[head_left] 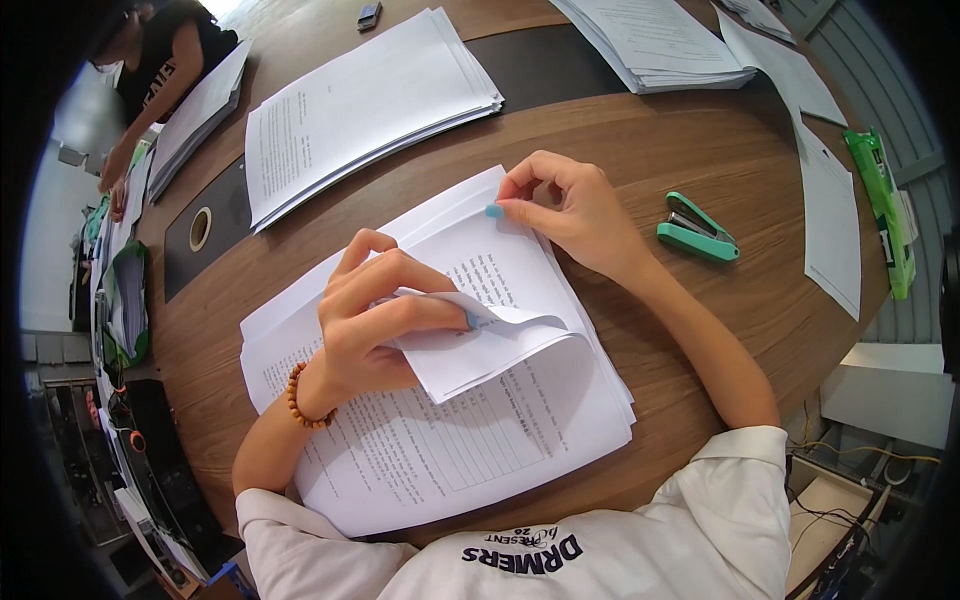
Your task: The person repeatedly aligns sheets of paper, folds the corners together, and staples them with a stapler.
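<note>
A stack of printed sheets (430, 460) lies in front of me on the wooden table. My left hand (370, 310), with a beaded bracelet at the wrist, is closed on the turned-over edge of the upper sheets (470, 365), which curl up off the stack. At the stack's far corner, my right hand (575, 215) pinches the sheets between thumb and bent fingers. How many sheets each hand grips cannot be made out. To the right of my right hand rests a green stapler (697, 228), touched by neither hand.
Beyond my stack lies another thick paper stack (370, 110); a further one (660, 45) is at the far right. Loose sheets (832, 220) and a green packet (882, 215) line the right edge. Another person (165, 70) is at the far left, near more papers (200, 115).
</note>
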